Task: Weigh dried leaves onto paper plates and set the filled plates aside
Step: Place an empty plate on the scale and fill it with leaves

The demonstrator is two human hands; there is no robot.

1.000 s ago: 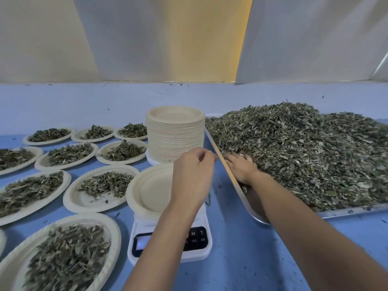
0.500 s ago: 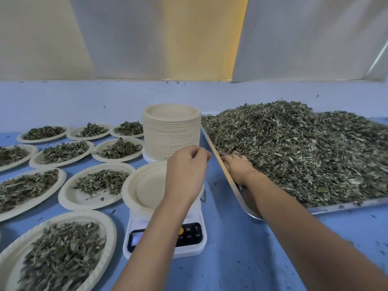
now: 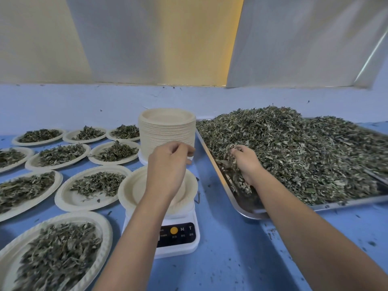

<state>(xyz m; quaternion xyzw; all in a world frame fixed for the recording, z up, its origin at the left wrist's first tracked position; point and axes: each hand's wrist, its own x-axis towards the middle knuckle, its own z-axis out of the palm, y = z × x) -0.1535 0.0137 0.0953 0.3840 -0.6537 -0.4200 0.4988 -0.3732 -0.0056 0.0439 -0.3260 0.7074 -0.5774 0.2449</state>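
Observation:
An empty paper plate [image 3: 134, 190] sits on the white digital scale [image 3: 178, 244]. My left hand [image 3: 168, 162] hovers over the plate's right side, in front of the tall stack of unused plates [image 3: 168, 131]. Its fingers are loosely curled with nothing visible in them. My right hand [image 3: 243, 162] is inside the metal tray [image 3: 346, 203], at the near-left edge of the big heap of dried leaves [image 3: 294, 148]. It grips a handful of leaves, some of them sticking up past its fingertips.
Several filled paper plates cover the blue table on the left, the nearest [image 3: 56, 255] at the front-left corner and another [image 3: 92, 187] beside the scale. Leaf crumbs dot the table in front of the tray. A pale wall runs along the back.
My right hand has closed on a handful of leaves and lifted slightly out of the heap. My left hand has stayed over the plate on the scale.

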